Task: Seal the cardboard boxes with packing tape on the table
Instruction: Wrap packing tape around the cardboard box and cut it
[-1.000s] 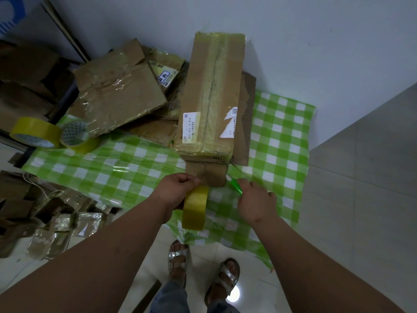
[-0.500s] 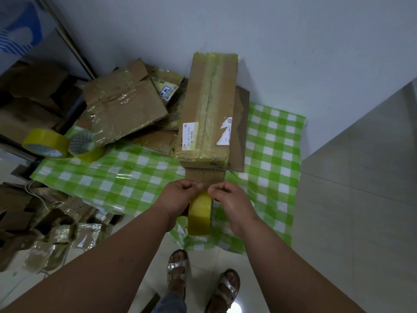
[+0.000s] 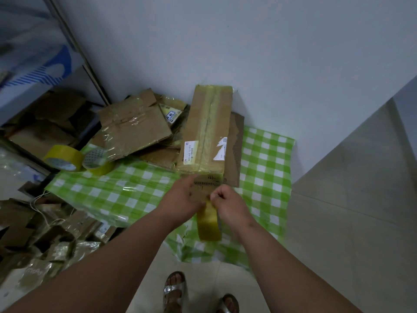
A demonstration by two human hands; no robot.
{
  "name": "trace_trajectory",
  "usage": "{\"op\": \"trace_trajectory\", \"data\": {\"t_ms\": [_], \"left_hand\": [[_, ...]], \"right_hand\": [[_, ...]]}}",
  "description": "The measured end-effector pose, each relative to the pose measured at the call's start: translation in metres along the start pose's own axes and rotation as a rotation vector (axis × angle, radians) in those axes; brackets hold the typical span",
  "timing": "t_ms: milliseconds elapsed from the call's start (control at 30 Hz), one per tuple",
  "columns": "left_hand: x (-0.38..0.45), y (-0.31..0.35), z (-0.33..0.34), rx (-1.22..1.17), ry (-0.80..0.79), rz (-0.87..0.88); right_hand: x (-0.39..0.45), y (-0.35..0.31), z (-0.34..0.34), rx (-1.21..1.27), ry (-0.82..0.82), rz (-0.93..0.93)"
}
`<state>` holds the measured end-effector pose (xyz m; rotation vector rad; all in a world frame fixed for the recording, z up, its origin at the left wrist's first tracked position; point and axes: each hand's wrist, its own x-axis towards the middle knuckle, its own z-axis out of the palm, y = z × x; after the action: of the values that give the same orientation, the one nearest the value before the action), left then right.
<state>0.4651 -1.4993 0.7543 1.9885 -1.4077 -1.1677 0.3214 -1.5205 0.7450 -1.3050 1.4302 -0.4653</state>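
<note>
since half a second ago the left hand (image 3: 182,197) has slid up from the tape roll (image 3: 208,221) onto the near end face of the long cardboard box (image 3: 206,132), its fingers now lying fairly straight against the cardboard, while the right hand (image 3: 228,203) stays just at 3 o'clock of it with fingertips curled, pinching something small at the top of the roll, probably the tape's free end, though motion blur makes that hard to confirm. the roll hangs on edge between the two wrists, over the near rim of the bench (image 3: 266,159) with its green checked cover; who carries its weight cannot be told. the box lies lengthwise, running from the hands toward 12 o'clock, with a yellowish taped seam along its top. a flat cardboard sheet (image 3: 237,150) pokes out at its 3 o'clock side. at 10 o'clock sit crumpled flattened cartons (image 3: 133,127), and at 9 o'clock two spare tape rolls (image 3: 76,158) touch one another. the box's printed labels are too small to read, and the hands hide its lower end.
</note>
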Motion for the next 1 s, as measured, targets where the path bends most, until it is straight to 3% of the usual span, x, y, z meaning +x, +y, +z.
{"op": "trace_trajectory", "data": {"t_ms": [167, 333, 500, 600, 700, 833, 1000], "left_hand": [[-0.003, 0.021, -0.009, 0.241, -0.079, 0.066], [-0.009, 0.031, -0.012, 0.321, -0.06, 0.102], [-0.009, 0.025, -0.013, -0.07, 0.038, -0.021], [-0.015, 0.016, -0.016, -0.336, 0.115, -0.16], [-0.018, 0.008, -0.02, -0.552, 0.141, -0.231], [-0.019, 0.006, -0.025, -0.588, 0.136, -0.236], [-0.018, 0.005, -0.024, -0.603, 0.195, -0.227]], "right_hand": [[-0.011, -0.009, -0.01, -0.114, -0.091, -0.1], [-0.017, -0.012, -0.017, -0.157, -0.037, -0.192], [-0.023, -0.02, -0.023, -0.057, 0.013, -0.177], [-0.024, -0.018, -0.035, 0.048, -0.088, -0.086], [-0.024, -0.015, -0.043, -0.07, -0.258, -0.119], [-0.024, -0.015, -0.046, -0.107, -0.347, -0.17], [-0.018, -0.025, -0.05, -0.209, -0.326, -0.265]]}}
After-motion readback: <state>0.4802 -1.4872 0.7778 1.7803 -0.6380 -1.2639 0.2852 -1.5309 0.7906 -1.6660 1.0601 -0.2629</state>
